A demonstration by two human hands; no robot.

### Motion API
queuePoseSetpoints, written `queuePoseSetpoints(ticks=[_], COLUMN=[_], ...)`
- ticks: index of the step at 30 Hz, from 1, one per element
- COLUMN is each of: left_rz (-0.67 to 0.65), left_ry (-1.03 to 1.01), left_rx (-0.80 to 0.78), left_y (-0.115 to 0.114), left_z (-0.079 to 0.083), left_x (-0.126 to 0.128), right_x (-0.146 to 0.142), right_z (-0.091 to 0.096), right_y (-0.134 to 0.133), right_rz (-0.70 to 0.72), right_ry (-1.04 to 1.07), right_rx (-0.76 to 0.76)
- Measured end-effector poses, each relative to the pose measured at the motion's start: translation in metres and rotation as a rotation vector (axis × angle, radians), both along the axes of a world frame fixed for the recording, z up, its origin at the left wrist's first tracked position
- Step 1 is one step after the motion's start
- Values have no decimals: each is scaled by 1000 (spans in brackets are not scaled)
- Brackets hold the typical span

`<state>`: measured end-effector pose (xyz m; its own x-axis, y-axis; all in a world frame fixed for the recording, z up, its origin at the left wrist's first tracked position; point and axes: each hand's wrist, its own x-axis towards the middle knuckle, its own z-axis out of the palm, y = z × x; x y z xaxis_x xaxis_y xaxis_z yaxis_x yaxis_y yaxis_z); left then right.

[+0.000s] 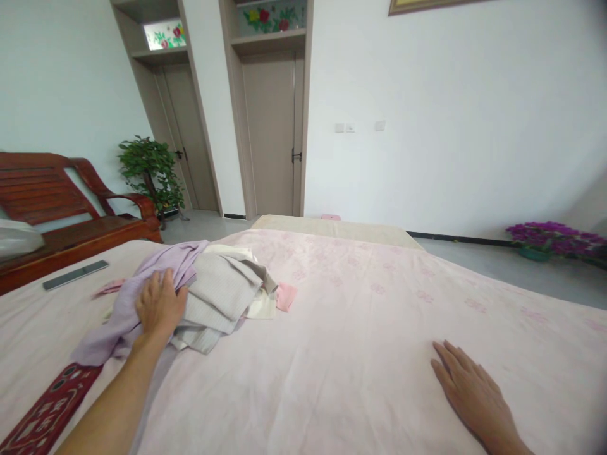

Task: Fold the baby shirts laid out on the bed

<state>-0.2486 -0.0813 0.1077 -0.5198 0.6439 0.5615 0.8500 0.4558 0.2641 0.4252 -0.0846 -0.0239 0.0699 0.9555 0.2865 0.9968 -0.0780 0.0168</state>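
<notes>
Where my left hand (161, 302) rests on lavender cloth (122, 309) near the pink cover's (341, 360) far-left corner, I can't tell its grip; right hand (474, 393) flat, empty; cloth likely light, limp, best pinched by a fold.

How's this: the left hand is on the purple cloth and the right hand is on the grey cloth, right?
Not quite: the head view shows the right hand on the pink sheet, apart from the grey cloth. The left hand is on the purple cloth, as you said.
</notes>
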Motion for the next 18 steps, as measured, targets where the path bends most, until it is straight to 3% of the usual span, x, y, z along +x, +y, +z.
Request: queuePoseSetpoints(ticks=[5,10,14,18], left_rz=[-52,67,-42,-318], left_ry=[-105,-304,-268,-300], left_rx=[57,227,462,691], left_y=[1,4,7,9], left_z=[0,34,76,114], left_x=[-40,-54,-34,28], right_x=[-6,-11,-12,-11], right_z=[8,15,17,17], right_y=[-2,-5,-6,-7], right_rz=[-16,-28,-16,-13], right_ry=[30,42,43,32], right_rx=[-13,-11,-14,1])
